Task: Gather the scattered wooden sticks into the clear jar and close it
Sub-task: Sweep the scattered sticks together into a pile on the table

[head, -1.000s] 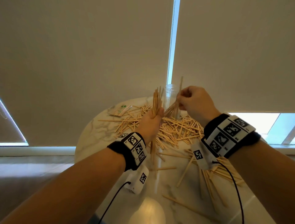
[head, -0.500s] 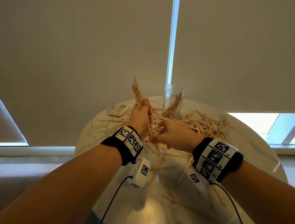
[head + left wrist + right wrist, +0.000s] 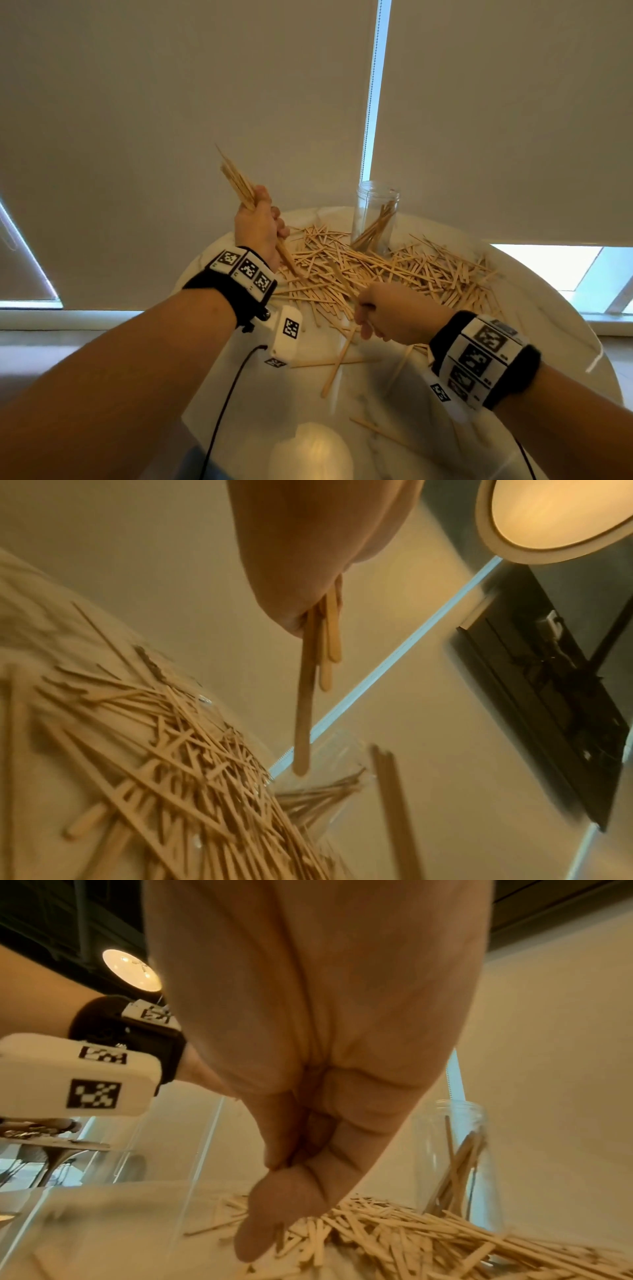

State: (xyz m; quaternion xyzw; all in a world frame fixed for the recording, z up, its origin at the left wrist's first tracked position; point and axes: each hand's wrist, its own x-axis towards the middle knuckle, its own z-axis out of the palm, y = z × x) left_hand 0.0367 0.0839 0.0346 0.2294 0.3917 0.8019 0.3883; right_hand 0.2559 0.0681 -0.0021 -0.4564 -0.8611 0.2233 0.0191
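Note:
A clear jar [image 3: 376, 219] stands open at the back of the round table [image 3: 548, 342], with several wooden sticks leaning inside it. A wide pile of sticks [image 3: 394, 270] lies in front of the jar. My left hand [image 3: 260, 222] is raised over the pile's left end and grips a bundle of sticks [image 3: 236, 181] tilted up and to the left. Its lower ends [image 3: 304, 696] hang below the fist. My right hand [image 3: 380, 315] hovers low at the pile's near edge with fingers curled. From the right wrist its thumb [image 3: 260, 1231] points down at the sticks [image 3: 411, 1231], and no stick shows in it.
A few loose sticks [image 3: 339, 363] lie on the near part of the table, one more [image 3: 376, 431] close to the front edge. A lamp's reflection [image 3: 308, 452] shines on the marble top. Window blinds hang right behind the table. No lid is in view.
My right hand has left the jar's mouth and come down toward me to the pile's near edge. My left hand has shifted left, its bundle now tilted further left.

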